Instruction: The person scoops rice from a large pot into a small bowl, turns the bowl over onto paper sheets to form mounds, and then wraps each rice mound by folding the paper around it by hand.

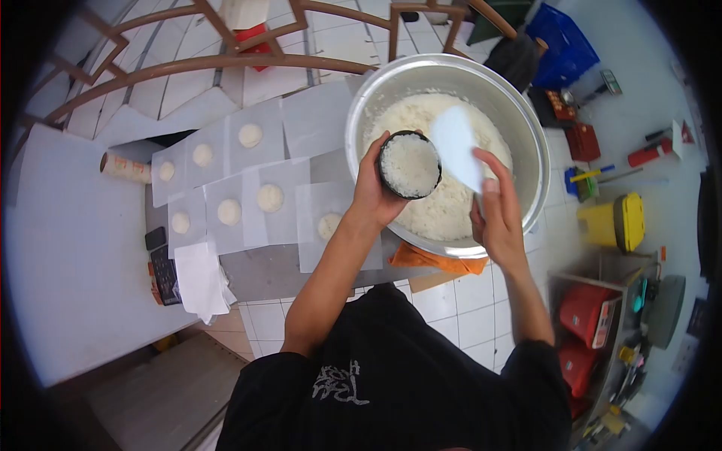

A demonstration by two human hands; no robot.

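My left hand (372,184) is wrapped round a small black bowl (385,180) filled with white rice. Close beside it, my right hand (498,214) grips a white rice paddle (456,146), its blade slightly blurred near the bowl's right side. Both hands are over a large metal pot (535,150) holding a mass of cooked rice (444,218). To the left, round mounds of rice (270,198) sit on separate sheets of white paper (289,225) laid out in rows on the grey table (259,274).
A stack of white paper (201,282) lies at the table's near left, with a dark calculator-like device (164,274) beside it. An orange cloth (436,259) is under the pot's near edge. A brown metal railing (203,66) runs behind. A yellow bin (613,222) stands right.
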